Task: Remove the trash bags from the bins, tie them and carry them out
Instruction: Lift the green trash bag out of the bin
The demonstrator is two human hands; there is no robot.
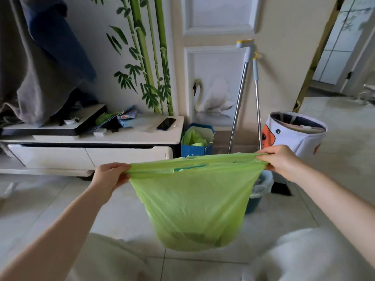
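Note:
A light green trash bag (192, 201) hangs in the air in front of me, its mouth stretched flat between my hands. My left hand (110, 176) pinches the bag's left rim. On the right rim, my right hand (281, 160) grips the plastic. Something dark lies at the bag's bottom. Behind the bag, partly hidden, stands a teal bin (258, 192) with a pale liner over its rim.
A blue paper bag (197, 149) with green plastic inside stands by the white TV cabinet (91, 151). Two mop poles (241, 98) lean on the wall. A white fabric basket (294, 134) with an orange print stands at right. Tiled floor lies below; my knees show at the bottom.

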